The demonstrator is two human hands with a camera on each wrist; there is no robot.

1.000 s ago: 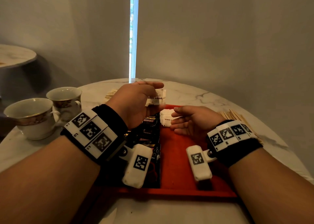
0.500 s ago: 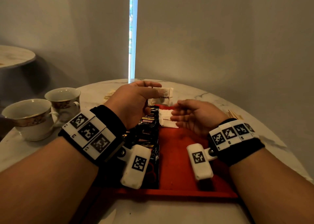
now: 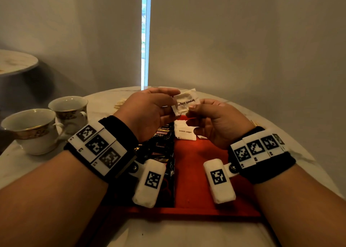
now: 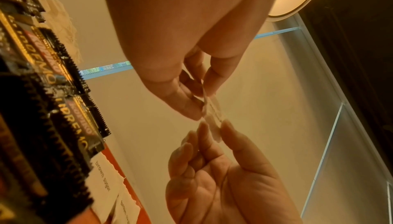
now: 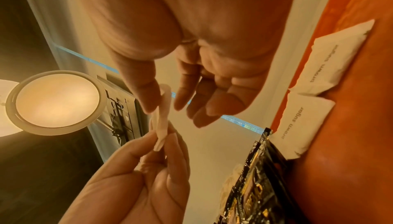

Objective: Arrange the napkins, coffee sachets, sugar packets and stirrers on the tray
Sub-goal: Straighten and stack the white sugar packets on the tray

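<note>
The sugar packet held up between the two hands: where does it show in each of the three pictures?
Head: the held sugar packet sits upper centre, flat-on, print upside down.
Left wrist: centre, edge-on, a thin strip.
Right wrist: left of centre, edge-on.
Shared landmark: the brown sugar packets lying on the red tray.

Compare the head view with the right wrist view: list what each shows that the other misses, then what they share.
Only the head view shows the two teacups, the marble table and the wrist bands.

Only the right wrist view shows the round ceiling lamp, and the held sugar packet edge-on.

Both show the left hand and right hand pinching that packet, brown sugar packets lying on the red tray, and dark coffee sachets beside them.
</note>
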